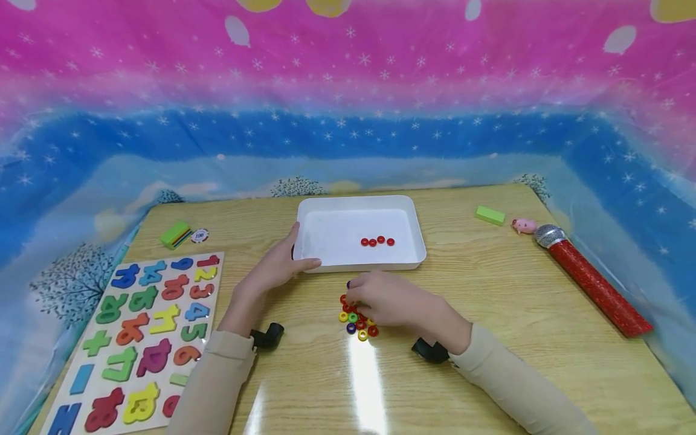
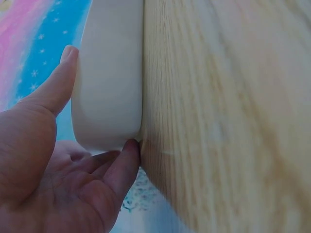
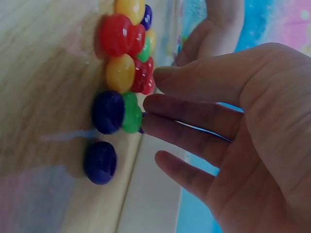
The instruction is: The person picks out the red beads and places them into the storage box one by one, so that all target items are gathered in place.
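Note:
My left hand (image 1: 275, 261) holds the near left corner of a white tray (image 1: 356, 267), its thumb at the near wall. In the left wrist view, the fingers (image 2: 127, 167) touch the tray's lower corner. Several red rings (image 1: 372, 243) lie inside the tray. Over a small pile of coloured rings in front of it reaches my right hand (image 1: 388, 301). In the right wrist view its thumb comes up to a red ring (image 3: 140, 75), while the other fingers extend beside a green ring (image 3: 131, 112). No ring shows between them, and the hand partly hides the pile.
A number puzzle board (image 1: 216, 284) lies at the left, with green blocks (image 1: 175, 234) and a poker chip (image 1: 200, 235) behind it. At the right are a green block (image 1: 490, 215), a pink pig figure (image 1: 524, 226) and a red microphone (image 1: 598, 287).

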The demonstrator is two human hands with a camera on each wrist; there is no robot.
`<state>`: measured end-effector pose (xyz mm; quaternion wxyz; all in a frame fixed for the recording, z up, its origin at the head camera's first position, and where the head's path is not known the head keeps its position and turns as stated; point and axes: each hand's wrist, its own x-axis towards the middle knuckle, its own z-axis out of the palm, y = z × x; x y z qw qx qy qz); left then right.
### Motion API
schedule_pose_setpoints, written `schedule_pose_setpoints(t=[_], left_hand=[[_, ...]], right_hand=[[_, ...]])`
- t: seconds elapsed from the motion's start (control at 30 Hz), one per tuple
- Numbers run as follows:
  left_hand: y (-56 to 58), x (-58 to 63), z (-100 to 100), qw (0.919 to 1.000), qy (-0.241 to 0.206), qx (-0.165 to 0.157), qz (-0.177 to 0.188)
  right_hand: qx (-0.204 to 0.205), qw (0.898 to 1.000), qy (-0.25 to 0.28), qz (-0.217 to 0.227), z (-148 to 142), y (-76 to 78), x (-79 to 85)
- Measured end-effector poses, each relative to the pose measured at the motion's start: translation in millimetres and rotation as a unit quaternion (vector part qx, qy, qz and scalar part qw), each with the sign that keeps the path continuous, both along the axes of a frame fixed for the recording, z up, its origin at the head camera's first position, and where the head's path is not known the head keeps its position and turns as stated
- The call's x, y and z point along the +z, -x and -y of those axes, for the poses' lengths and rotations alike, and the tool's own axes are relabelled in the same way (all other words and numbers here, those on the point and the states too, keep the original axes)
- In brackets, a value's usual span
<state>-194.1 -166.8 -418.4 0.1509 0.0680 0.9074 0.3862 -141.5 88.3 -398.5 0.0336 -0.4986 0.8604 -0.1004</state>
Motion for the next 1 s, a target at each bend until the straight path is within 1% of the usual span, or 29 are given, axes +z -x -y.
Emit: schedule_pose_setpoints(t=[0.13,0.37,0.7,1.0], left_hand=[[0.3,-0.7,-0.1,1.0000,-0.001,0.000,0.001],[0.2,-0.9,0.3,1.0000,-0.001,0.001,0.000],[-0.4,-1.1,0.8,1.0000,-0.003,0.002,0.001],[-0.7,-1.0,0.4,1.0000,-0.003,0.001,0.000]], right_hand=[[0.003,1.000,-0.010,-0.008,1.4,-0.8,-4.3],[-0.002,1.000,-0.020,-0.025,2.6,-1.8,-4.5],[-0.008,0.999,-0.016,-0.037,4.1,-2.2,-9.3],[-0.020,0.998,-0.022,-0.047,6.4,-2.6,-11.5]])
